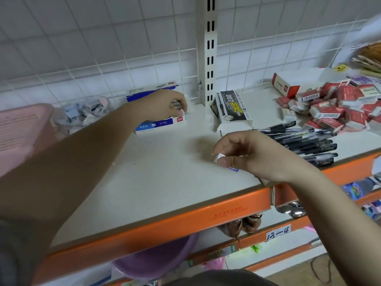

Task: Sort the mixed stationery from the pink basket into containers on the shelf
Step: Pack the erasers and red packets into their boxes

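**Erasers going into the blue box**

We are reaching our left hand (pixel 165 104) to the blue-and-white box (pixel 160 123) near the shelf's (pixel 165 182) back edge, fingers curled, pinching a small white eraser (pixel 182 110) over its open top, apparently to drop it in. Our right hand (pixel 247 155) is hovering nearer the front edge, pinching another white eraser (pixel 219 157), probably queued for the same box. The pink basket (pixel 22 131) is sitting at the shelf's left end.
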A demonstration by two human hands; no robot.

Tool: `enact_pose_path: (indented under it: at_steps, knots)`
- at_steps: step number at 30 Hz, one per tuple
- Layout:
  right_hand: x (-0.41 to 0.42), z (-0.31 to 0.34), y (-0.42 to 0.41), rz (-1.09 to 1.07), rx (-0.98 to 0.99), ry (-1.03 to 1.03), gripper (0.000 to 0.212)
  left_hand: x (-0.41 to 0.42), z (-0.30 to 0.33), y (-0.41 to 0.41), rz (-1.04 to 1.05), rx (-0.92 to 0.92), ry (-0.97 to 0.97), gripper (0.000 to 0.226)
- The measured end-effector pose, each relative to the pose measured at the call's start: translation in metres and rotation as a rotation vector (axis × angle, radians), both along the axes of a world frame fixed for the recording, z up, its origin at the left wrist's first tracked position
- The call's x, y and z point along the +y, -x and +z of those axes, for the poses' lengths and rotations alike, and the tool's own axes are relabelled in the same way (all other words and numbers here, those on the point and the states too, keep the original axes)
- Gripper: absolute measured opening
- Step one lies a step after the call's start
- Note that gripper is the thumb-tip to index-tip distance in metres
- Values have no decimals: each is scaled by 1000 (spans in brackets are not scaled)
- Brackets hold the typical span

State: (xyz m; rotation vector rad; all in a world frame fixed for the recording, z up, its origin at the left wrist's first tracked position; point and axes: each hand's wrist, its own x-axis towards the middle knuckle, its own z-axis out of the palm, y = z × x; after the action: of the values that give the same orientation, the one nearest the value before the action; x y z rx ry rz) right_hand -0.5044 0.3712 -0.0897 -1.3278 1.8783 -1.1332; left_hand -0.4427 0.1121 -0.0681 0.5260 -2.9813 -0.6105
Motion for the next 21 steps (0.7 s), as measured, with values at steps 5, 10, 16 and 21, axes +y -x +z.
enact_pose_path:
  at_steps: [5,10,16,21]
  knots:
    - [-1,-3,-1,-96,-54,66,17,-4,-9,-1,21,119,-29,2]
    - [0,0,-4,-286,-350,213,14,-3,-17,-1,62,215,-37,6]
    - [-3,1,2,-309,-334,186,32,-7,-9,7,-59,85,195,15]
    - [-4,1,5,-297,-364,158,34,-7,-9,13,-45,-46,276,13]
